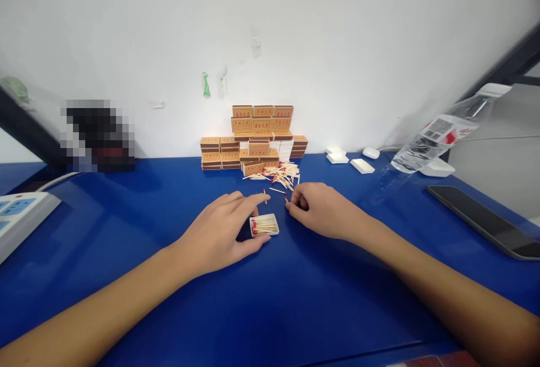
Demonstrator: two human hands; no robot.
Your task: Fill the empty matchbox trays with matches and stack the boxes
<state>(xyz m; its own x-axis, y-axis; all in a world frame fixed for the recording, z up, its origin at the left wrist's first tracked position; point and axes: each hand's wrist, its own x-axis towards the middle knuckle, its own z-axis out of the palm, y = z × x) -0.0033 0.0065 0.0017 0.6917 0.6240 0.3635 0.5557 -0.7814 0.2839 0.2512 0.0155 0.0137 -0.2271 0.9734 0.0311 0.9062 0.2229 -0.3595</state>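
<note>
A small white tray (277, 225) is resting on the blue worktop (236, 310), between the two hands and closer to the left one. Many matches (264, 227) are lying inside it, most of their red heads pointing toward the left. The left hand (221, 232) is grasping this tray lightly: the thumb is lying along the near edge, a bent finger is reaching the far edge, and the index finger is stretching out above. The right hand (320, 206) is pinching a single match (286, 200) between the thumb and the index finger, while its other fingers are curling inward.

Near the left index fingertip, one loose match (265, 197) is lying apart, and another loose match (277, 190) is lying just beside the right hand. Behind these, a heap of matches (283, 173) is spreading in front of stacked matchboxes (261, 125), which are standing in tiers close to the white wall (358, 46). Farther to the right, some white trays (361, 166) are lying near a bottle (442, 130), and a dark phone (485, 220) is lying flat. At the far left, a white device (25, 220) with blue panels is occupying the worktop.
</note>
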